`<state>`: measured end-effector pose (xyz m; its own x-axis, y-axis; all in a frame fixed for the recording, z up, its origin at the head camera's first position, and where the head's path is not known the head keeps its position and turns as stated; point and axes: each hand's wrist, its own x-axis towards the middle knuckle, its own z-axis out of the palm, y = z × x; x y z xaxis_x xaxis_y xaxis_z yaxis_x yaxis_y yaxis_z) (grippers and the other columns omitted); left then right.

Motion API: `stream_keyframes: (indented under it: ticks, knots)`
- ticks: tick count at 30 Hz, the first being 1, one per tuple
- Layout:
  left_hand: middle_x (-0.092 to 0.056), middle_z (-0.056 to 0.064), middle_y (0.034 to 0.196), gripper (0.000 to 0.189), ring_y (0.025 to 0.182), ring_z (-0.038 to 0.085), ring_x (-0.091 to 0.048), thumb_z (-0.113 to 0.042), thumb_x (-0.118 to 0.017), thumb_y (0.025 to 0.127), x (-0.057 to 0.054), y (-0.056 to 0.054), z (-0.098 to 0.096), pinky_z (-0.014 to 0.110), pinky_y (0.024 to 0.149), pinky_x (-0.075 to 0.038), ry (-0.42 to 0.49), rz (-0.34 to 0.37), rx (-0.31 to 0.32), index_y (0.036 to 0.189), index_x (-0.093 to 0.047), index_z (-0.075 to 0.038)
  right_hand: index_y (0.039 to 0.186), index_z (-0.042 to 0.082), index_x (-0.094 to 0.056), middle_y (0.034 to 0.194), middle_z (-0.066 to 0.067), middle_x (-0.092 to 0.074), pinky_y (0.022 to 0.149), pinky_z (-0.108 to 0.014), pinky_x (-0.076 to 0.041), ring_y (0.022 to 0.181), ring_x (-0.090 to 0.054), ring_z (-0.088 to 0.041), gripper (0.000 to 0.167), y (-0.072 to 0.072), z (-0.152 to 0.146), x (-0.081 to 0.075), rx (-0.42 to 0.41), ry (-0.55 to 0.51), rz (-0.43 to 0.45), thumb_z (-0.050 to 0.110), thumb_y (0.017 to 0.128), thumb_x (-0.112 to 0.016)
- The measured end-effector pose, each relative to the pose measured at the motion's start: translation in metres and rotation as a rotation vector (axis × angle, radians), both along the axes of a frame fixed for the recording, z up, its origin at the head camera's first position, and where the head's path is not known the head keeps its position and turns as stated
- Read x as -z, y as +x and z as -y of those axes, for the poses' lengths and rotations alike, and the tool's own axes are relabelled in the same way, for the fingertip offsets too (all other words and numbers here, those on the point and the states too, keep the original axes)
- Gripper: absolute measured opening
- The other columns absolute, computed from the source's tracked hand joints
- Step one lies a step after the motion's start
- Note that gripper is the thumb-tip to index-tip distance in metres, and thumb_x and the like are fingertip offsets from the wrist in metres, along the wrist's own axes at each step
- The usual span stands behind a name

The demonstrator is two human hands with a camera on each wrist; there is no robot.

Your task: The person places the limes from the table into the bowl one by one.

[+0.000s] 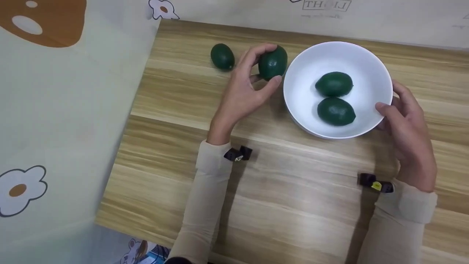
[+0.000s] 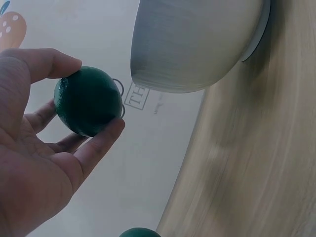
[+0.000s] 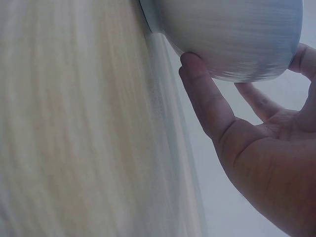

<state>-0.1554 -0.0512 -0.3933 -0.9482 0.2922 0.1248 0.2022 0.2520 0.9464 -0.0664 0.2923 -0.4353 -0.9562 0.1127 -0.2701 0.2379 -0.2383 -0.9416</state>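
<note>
My left hand (image 1: 242,90) pinches a green fruit (image 1: 273,63) just beside the white bowl (image 1: 298,88). My right hand (image 1: 412,135) grips that bowl's opposite rim.

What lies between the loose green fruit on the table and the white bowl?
In the head view, the left hand, holding another green fruit.

wood-grain table (image 1: 293,205) | pale covering (image 1: 91,102) beyond: cartoon flowers (image 1: 31,194), brown spotted shape (image 1: 58,25), mirrored lettering (image 1: 327,5) | soft tabletop sheen

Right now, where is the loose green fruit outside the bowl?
The loose green fruit lies on the table, upper left of center in the head view, just left of the left hand.
</note>
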Motion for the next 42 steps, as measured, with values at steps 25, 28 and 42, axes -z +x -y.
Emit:
stream_keyframes:
  ticks: [25,28,42]
  knots:
    - [-0.05,0.006,0.155,0.059,0.143,0.018,-0.053,-0.014,-0.077,0.096,0.0,0.005,-0.01,0.032,0.108,-0.057,-0.01,-0.021,0.039,0.149,-0.053,-0.012,0.155,0.019,-0.052,0.139,-0.002,-0.062,0.072,-0.025,-0.065,0.097,-0.077,-0.014,0.055,-0.002,-0.001,-0.002,-0.005,0.032,0.02,0.004,0.103,-0.06]
    - [-0.05,0.006,0.155,0.059,0.143,0.018,-0.053,-0.015,-0.077,0.096,0.0,0.005,-0.011,0.032,0.107,-0.058,-0.009,-0.027,0.04,0.149,-0.053,-0.012,0.156,0.02,-0.051,0.139,-0.002,-0.062,0.072,-0.025,-0.065,0.096,-0.077,-0.014,0.055,-0.001,-0.002,-0.002,-0.006,0.039,0.021,0.005,0.103,-0.06]
    - [-0.048,0.008,0.155,0.057,0.141,0.017,-0.053,-0.012,-0.077,0.095,-0.001,0.01,-0.017,0.032,0.107,-0.058,0.024,-0.033,0.072,0.147,-0.054,-0.009,0.154,0.02,-0.053,0.137,-0.002,-0.063,0.072,-0.026,-0.065,0.096,-0.077,-0.015,0.054,-0.002,0.0,-0.001,-0.02,0.026,0.012,0.004,0.103,-0.059]
